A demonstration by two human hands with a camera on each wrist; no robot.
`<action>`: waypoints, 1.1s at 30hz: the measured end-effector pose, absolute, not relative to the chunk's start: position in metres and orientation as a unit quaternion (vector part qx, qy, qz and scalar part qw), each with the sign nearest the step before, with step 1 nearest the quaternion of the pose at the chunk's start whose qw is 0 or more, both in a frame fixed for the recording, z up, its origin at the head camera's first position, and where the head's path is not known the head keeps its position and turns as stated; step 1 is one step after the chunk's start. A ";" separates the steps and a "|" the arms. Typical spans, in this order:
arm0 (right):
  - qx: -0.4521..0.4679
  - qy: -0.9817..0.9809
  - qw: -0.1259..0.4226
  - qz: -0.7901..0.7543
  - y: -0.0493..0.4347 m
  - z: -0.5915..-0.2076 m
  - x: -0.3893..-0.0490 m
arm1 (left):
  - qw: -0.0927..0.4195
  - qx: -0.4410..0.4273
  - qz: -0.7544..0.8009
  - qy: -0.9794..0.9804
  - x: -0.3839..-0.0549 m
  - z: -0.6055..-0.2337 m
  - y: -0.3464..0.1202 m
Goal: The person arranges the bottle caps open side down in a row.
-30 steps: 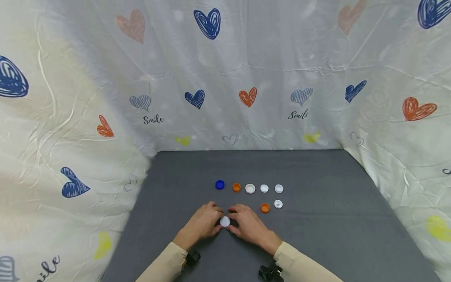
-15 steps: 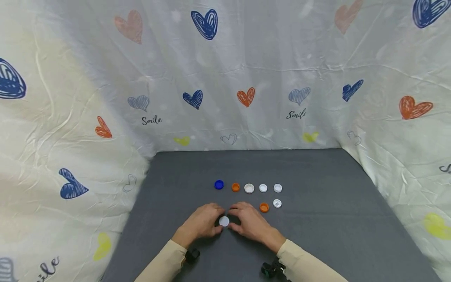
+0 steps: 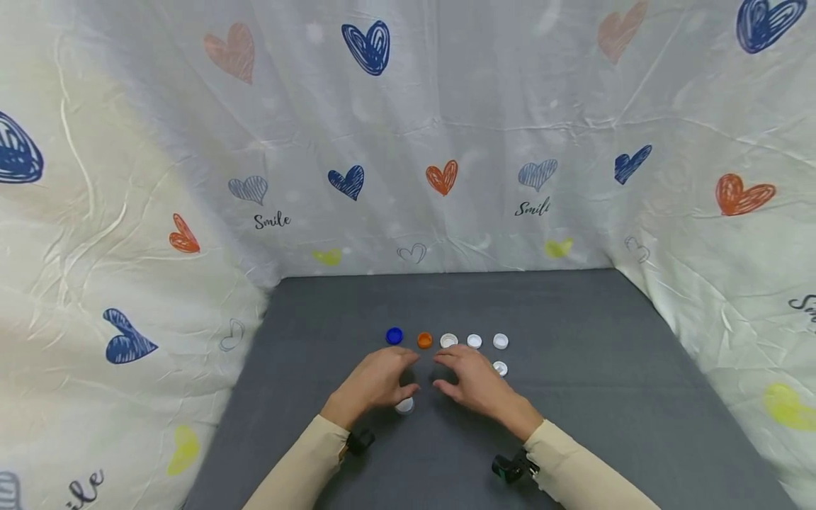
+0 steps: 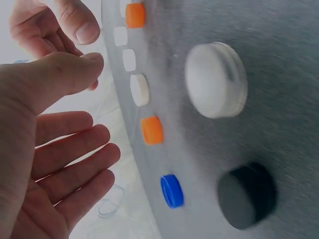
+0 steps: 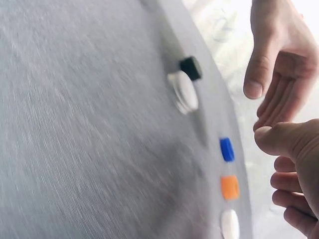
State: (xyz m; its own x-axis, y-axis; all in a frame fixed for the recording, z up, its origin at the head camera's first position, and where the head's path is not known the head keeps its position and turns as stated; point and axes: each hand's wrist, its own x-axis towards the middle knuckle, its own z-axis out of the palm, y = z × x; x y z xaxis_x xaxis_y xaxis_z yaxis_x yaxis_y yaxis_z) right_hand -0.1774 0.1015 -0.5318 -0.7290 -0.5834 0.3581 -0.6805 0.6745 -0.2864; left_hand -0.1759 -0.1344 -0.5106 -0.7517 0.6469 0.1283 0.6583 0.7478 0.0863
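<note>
Just beyond the near white bottle cap (image 3: 404, 407), my left hand (image 3: 375, 381) hovers with its fingers spread and loosely bent. Across a gap from it, my right hand (image 3: 479, 386) is held in the air, thumb apart from the fingers. Neither hand holds anything. The left wrist view shows the white cap lying on the cloth, apart from my left fingers, with a rim or second piece beneath its top. Beside it is a dark cap (image 4: 246, 195), which my left hand hides in the head view.
Behind the hands runs a row: blue cap (image 3: 394, 336), orange cap (image 3: 424, 341) and several white caps (image 3: 474, 341). Another white cap (image 3: 501, 368) sits partly behind my right hand. Grey cloth (image 3: 605, 425) covers the table; a heart-printed curtain (image 3: 395, 106) surrounds it.
Both hands have left the near white cap and moved up and forward, with a wider gap between them. The cap stays put. My right hand now covers the front orange cap.
</note>
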 end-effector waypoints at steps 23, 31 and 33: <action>0.299 -0.926 0.129 0.190 0.172 -0.520 -0.186 | 0.068 -0.358 -0.086 -0.927 -0.201 -0.499 -0.071; 0.298 -0.928 0.121 0.187 0.180 -0.527 -0.187 | 0.039 -0.345 -0.077 -0.935 -0.204 -0.510 -0.056; 0.297 -0.929 0.118 0.184 0.181 -0.530 -0.187 | 0.037 -0.344 -0.076 -0.935 -0.204 -0.513 -0.052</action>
State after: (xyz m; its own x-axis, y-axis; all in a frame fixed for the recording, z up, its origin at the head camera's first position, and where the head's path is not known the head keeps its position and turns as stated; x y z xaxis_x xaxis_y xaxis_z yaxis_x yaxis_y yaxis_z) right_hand -0.1875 0.1812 -0.5297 -0.7953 -0.5093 0.3288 -0.5963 0.7552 -0.2723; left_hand -0.2036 -0.0524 -0.5127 -0.7612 0.6370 0.1215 0.6483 0.7524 0.1168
